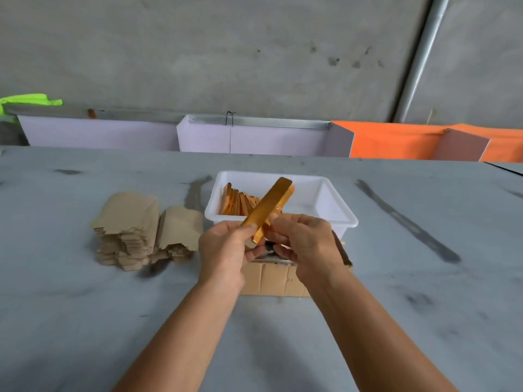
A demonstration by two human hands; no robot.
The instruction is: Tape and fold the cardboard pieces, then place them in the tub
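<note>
A: How are the fingers set?

B: The left hand (226,247) is curled round the near end of a long, narrow, glossy gold-orange folded cardboard piece (267,209), thumb laid along its upper face; the right hand (304,244) is pinched on the same end from the three o'clock side; neither hand is spread flat.

A: And where is the piece held?

B: It is raised above the grey table (85,321), slanting from the hands toward one o'clock, its far end hanging over the white rectangular plastic tub (334,219); whether tape is on it cannot be told.

A: Which step is judged to be in hand?

B: Folding or pressing closed is taken as nearly done; placing is judged next; the piece would need to be carried forward toward twelve o'clock, lowered over the rim and set beside the row of gold-orange folded pieces (237,202) already stood on edge in the tub's left half.

A: What else is around?

B: A small brown corrugated cardboard box (271,278) is seen directly under the hands, touching the tub's near wall; something dark lies on it, too hidden to name; two stacks of flat kraft-brown cut blanks (135,230) are piled at nine o'clock, just beside the tub.

A: Anything in the way?

B: The tub's near rim must be cleared; the standing row leaves the right half open; the blanks are well clear of the path.
</note>
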